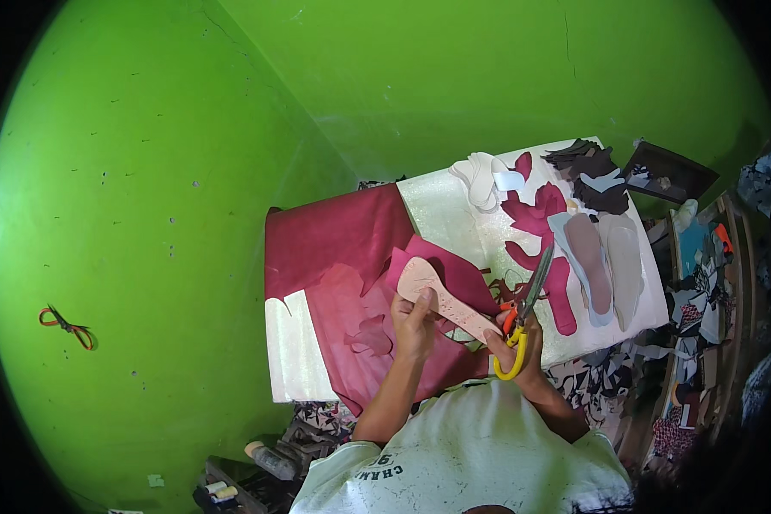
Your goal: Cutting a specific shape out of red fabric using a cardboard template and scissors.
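A tan sole-shaped insole piece (441, 295) lies slanted over a piece of maroon sheet material (458, 272). My left hand (414, 319) is closed on the insole's wider part, thumb on top and the other fingers underneath. In my right hand (527, 347) are scissors (535, 287) with a yellow handle loop and some orange beside it, their dark blades pointing up and away from me. That hand's thumb also rests by the insole's narrow end. Its remaining fingers are partly hidden behind the handle.
Maroon sheets (334, 244) cover the left of the white table (295, 351). At its right are cut maroon pieces (559, 291), stacked sole shapes (621, 265), dark scraps (587, 163) and a black tray (672, 170). Red-handled scissors (67, 325) hang on the green wall.
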Demonstrator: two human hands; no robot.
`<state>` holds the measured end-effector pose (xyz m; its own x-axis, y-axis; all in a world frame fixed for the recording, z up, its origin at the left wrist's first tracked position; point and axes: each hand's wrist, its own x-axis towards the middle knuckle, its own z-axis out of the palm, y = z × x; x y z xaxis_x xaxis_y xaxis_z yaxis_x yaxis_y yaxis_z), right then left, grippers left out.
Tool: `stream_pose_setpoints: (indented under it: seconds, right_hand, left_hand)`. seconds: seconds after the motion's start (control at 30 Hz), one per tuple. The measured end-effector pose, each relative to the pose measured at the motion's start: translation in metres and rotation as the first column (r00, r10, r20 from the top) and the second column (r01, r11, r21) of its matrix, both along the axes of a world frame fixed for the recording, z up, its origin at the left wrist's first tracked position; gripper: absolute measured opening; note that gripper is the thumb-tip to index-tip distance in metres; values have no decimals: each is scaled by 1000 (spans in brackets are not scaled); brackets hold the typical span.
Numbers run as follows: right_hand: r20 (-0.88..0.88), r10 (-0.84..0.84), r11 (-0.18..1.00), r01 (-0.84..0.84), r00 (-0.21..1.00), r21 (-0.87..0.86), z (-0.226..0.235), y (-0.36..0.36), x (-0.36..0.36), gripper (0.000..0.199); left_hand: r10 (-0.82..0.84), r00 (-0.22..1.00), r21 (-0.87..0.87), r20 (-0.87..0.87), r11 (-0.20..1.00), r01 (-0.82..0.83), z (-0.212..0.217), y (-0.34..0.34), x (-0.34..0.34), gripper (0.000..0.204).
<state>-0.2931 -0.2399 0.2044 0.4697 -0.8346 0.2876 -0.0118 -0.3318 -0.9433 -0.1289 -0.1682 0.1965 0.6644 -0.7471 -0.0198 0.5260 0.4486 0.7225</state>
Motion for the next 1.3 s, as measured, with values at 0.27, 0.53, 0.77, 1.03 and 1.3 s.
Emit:
stream_pose_setpoints:
  seconds: [0.27,0.53,0.77,1.03,1.3]
  right_hand:
    - [-83,65,998,-63,994,29,5,-1,-3,31]
    - [104,230,867,-252,968,430,-13,-1,-27,20]
    - [-146,189,768,-53,971,638,-68,13,-62,13]
    - [17,102,528,-69,995,846,-64,36,-75,15]
    - [186,65,590,-188,980,785,-55,31,-91,20]
  left_hand:
    - [111,983,77,148,989,-124,4,1,6,29]
    - [90,992,23,85,995,-92,11,10,28,27]
    - [66,997,38,34,997,-67,6,14,34,27]
    - [55,998,42,29,998,-56,5,13,32,28]
    - [29,999,55,44,998,-32,14,12,32,28]
